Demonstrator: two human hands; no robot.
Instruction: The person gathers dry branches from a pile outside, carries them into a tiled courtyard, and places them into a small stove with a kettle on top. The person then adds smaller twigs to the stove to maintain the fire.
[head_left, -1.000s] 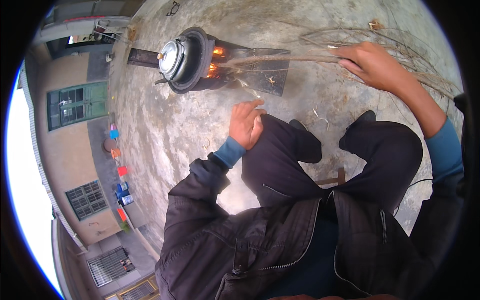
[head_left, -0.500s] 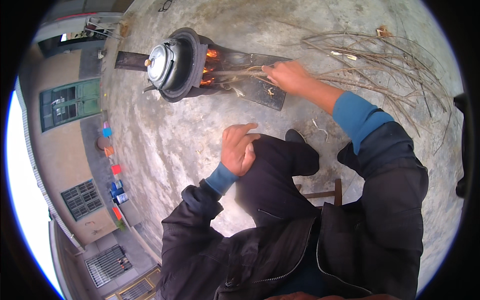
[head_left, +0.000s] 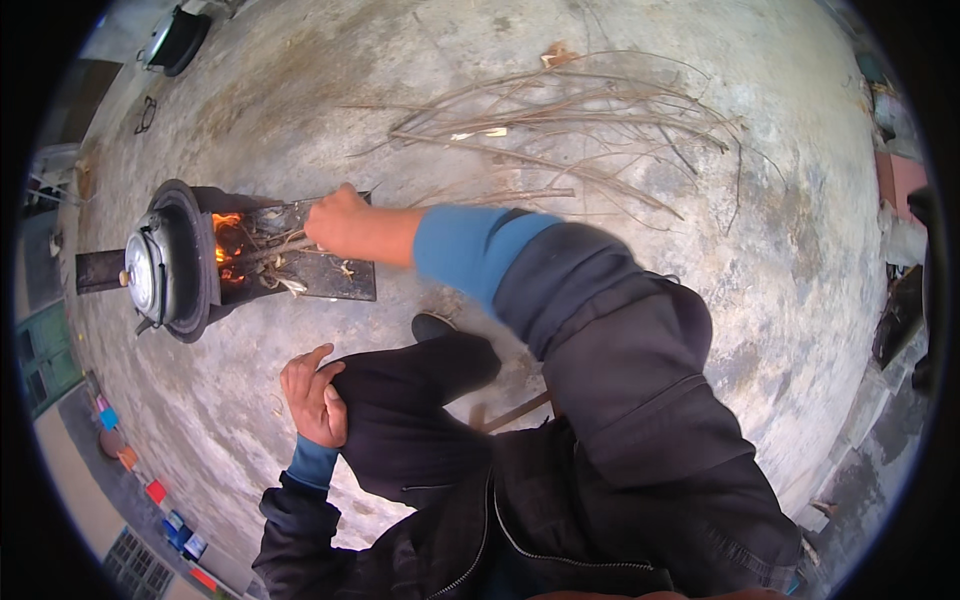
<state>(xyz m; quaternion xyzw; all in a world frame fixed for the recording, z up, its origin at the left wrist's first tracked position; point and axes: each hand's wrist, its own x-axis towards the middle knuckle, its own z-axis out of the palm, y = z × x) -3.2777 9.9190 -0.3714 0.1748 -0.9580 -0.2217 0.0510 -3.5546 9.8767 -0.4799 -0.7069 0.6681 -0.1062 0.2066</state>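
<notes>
My right hand [head_left: 336,218] is closed round a stick [head_left: 290,245] over the dark metal plate [head_left: 340,284] in front of the stove. The stick's far end runs toward the flames [head_left: 229,240] in the stove's mouth. A kettle [head_left: 150,268] with a silver lid and a pale knob sits in the round dark stove [head_left: 200,312]. Shorter twigs and light shavings [head_left: 288,286] lie on the plate beside the fire. My left hand [head_left: 316,394] rests against my bent knee, its fingers slightly curled and apart, holding nothing.
Thin branches [head_left: 560,120] lie spread on the concrete floor beyond my right arm. A second dark pot [head_left: 185,42] stands at the far left. Colourful containers [head_left: 155,491] line the wall at lower left. A stool leg [head_left: 515,412] shows below my knees.
The view has swung to the right, so the stove appears farther left. My right hand has moved closer to the stove's mouth with the stick. My left hand stays at my knee.
</notes>
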